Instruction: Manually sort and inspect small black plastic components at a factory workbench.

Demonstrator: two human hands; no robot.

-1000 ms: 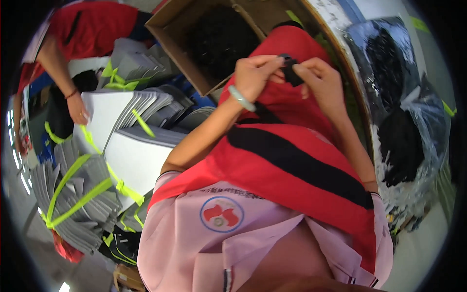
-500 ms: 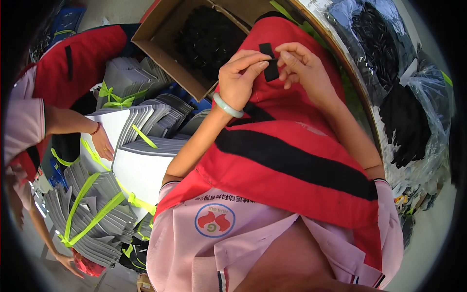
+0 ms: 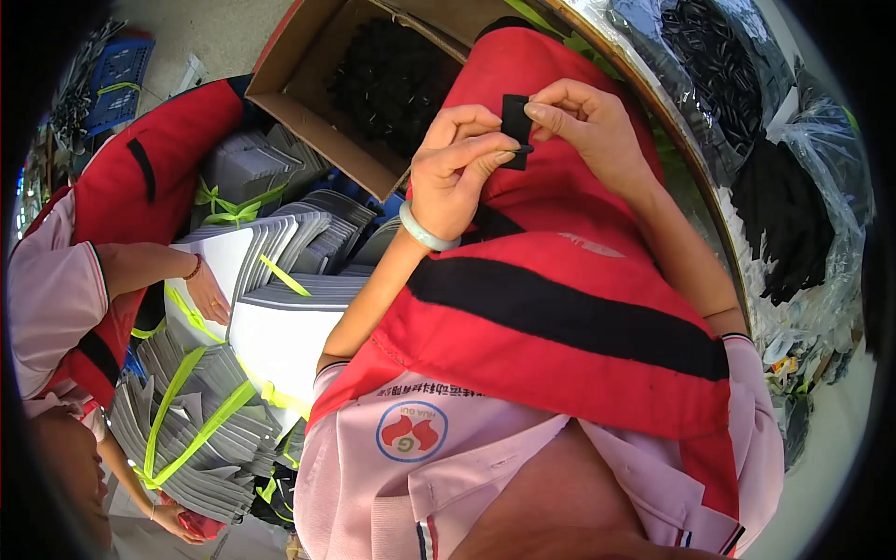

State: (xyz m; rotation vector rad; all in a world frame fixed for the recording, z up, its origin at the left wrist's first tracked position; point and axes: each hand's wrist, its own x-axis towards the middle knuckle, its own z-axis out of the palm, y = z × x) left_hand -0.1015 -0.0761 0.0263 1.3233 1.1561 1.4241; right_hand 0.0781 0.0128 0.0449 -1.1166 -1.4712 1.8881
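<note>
Nearest the camera, lower centre: pink polo shirt (image 3: 411, 485) with a round chest emblem, and over the lap a red fabric piece (image 3: 579, 308) crossed by a wide black band (image 3: 560, 317).

Left forearm rises from lower centre toward upper centre, bare, a pale green bangle (image 3: 422, 231) at the wrist. Left hand (image 3: 457, 163): fingers curled inward, thumb and forefinger closed in a pinch on the lower edge of a small black rectangular patch (image 3: 515, 126).

Right forearm comes up along the right side of the frame, elbow bent. Right hand (image 3: 588, 126): fingers bent, tips gripping the upper right edge of the same patch. The patch sits upper centre, held between both hands just above the top of the red fabric.

Left of frame: stacks of grey-and-white flat pieces (image 3: 271, 317) tied with neon yellow-green straps (image 3: 187, 411); another person's hand (image 3: 210, 294) rests on one stack.

Farthest, top centre: open cardboard box (image 3: 308, 103) holding dark small parts. Upper right: clear plastic bags (image 3: 803, 187) of black items.
</note>
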